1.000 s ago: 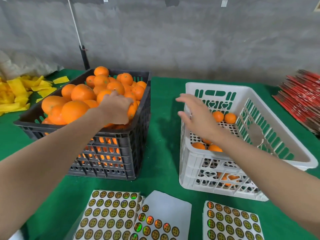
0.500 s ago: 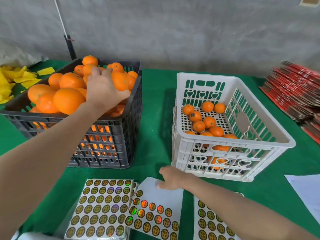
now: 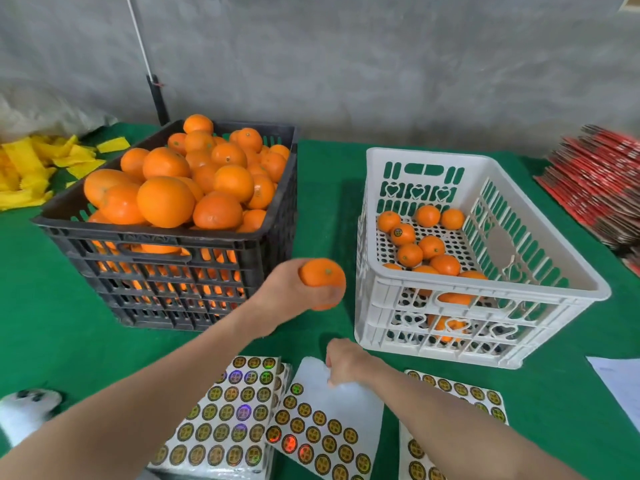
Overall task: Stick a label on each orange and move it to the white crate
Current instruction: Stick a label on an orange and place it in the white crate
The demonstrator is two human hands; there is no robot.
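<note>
The orange (image 3: 323, 279), firm, round and probably a little slick, sits cupped in the left grip (image 3: 287, 296) above the bench (image 3: 69, 341), just beside the white crate (image 3: 485, 288); holding it from beneath leaves its top skin bare for a label. The right grip (image 3: 343, 362) curls onto the label sheet (image 3: 322, 427), fingertips hidden, so whether it pinches a label I cannot tell.

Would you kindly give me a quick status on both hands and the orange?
Left hand grip holds orange, short of white crate. Right hand grip at label sheet, hold unclear. Nothing in between.
</note>
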